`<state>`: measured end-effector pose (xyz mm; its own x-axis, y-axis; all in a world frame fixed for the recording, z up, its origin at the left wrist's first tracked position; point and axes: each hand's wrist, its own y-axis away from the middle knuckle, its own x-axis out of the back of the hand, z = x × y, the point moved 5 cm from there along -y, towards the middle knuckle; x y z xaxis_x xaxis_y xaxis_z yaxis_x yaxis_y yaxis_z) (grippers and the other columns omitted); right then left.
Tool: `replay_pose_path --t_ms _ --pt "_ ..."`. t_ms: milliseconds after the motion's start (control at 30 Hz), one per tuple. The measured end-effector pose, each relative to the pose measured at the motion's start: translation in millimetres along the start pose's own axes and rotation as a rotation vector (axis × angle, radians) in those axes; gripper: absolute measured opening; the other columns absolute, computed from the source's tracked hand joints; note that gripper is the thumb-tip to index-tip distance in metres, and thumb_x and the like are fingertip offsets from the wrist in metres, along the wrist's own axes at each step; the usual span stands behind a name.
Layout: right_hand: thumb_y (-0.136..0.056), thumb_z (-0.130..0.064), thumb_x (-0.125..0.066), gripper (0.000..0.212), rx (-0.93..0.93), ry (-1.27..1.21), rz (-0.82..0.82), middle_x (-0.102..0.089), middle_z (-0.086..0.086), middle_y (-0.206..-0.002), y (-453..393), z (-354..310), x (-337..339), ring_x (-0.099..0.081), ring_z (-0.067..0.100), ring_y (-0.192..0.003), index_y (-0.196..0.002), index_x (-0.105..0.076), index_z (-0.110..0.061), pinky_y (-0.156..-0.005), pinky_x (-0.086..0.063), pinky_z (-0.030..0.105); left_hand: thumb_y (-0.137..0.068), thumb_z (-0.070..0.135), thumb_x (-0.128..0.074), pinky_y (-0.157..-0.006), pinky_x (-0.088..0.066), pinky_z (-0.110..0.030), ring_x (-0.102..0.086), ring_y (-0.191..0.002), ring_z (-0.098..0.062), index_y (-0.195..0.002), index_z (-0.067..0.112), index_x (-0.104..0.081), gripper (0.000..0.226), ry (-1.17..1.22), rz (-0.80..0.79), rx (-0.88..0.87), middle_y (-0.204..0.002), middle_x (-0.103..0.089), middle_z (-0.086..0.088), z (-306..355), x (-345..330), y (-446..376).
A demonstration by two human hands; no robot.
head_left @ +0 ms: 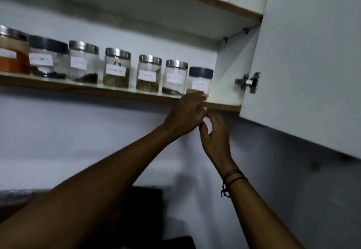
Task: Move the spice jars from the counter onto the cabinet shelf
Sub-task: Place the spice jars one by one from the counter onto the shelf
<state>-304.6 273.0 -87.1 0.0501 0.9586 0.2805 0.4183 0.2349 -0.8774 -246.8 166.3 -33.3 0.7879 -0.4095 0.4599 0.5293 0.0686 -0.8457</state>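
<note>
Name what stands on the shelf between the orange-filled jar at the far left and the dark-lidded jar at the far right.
Five labelled jars stand in a row between the orange-filled jar and the dark-lidded jar at the right end, on the shelf: one dark-lidded, then four steel-lidded. The head view shows this.
</note>
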Motion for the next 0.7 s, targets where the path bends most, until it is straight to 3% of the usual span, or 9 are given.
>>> replay_pose_path --t_ms 100,233,333,467,600,700 --pt "-0.096 -0.016 -0.057 0.026 -0.115 -0.006 -0.044 -0.065 0.003 -0.12 67.7 16.6 -12.7 -0.059 0.016 -0.112 -0.121 -0.063 -0.011 -0.098 -0.045 0.024 -0.096 0.025 -0.055 -0.117 -0.031 -0.031 -0.045 -0.139 -0.017 -0.137 0.012 -0.055 0.043 0.041 -0.08 0.02 -0.147 -0.052 -0.005 -9.6 -28.6 69.5" --pt "-0.098 -0.014 -0.054 0.026 -0.295 -0.032 -0.187 -0.064 -0.001 -0.117 159.1 42.3 -37.2 -0.059 0.015 -0.111 -0.121 -0.062 -0.011 -0.099 -0.046 0.024 -0.101 0.023 -0.049 -0.119 -0.032 -0.032 -0.045 -0.139 -0.015 -0.139 0.013 -0.054 0.039 0.145 -0.26 0.194 -0.149 -0.05 -0.003 -38.6 -85.5 168.6" --pt "-0.099 -0.017 -0.053 0.021 -0.388 -0.036 -0.238 -0.061 -0.009 -0.111 209.7 59.3 -50.1 -0.059 0.015 -0.11 -0.117 -0.063 -0.017 -0.094 -0.038 0.01 -0.103 0.026 -0.043 -0.118 -0.035 -0.032 -0.049 -0.136 -0.014 -0.14 0.012 -0.053 0.04 0.239 -0.316 0.33 -0.147 -0.052 -0.004 -53.9 -116.7 225.8" --pt "-0.099 -0.026 -0.051 0.028 -0.522 0.071 -0.319 -0.065 0.004 -0.123 269.6 87.0 -69.3 -0.056 0.02 -0.116 -0.121 -0.062 -0.011 -0.096 -0.042 0.022 -0.1 0.031 -0.039 -0.108 -0.046 -0.033 -0.06 -0.123 -0.018 -0.134 0.01 -0.059 0.044 0.242 -0.38 0.44 -0.135 -0.064 -0.007 -70.1 -145.5 282.6" --pt "-0.092 -0.021 -0.051 0.024 -0.575 0.261 -0.488 -0.067 0.011 -0.112 342.7 106.0 -80.8 -0.062 0.028 -0.104 -0.106 -0.065 -0.009 -0.089 -0.052 0.043 -0.1 0.013 -0.046 -0.096 -0.042 -0.022 -0.063 -0.117 -0.027 -0.128 0.006 -0.062 0.033 0.215 -0.609 0.574 -0.129 -0.066 -0.015 -80.7 -180.2 355.1" --pt "-0.088 -0.026 -0.052 0.037 -0.644 0.459 -0.647 -0.055 0.012 -0.133 400.3 114.3 -80.7 -0.05 0.032 -0.122 -0.123 -0.058 -0.016 -0.102 -0.044 0.046 -0.1 0.01 -0.045 -0.097 -0.036 -0.02 -0.056 -0.126 -0.03 -0.133 0.004 -0.055 0.035 0.242 -0.806 0.662 -0.137 -0.058 -0.018 -76.1 -205.9 402.5"
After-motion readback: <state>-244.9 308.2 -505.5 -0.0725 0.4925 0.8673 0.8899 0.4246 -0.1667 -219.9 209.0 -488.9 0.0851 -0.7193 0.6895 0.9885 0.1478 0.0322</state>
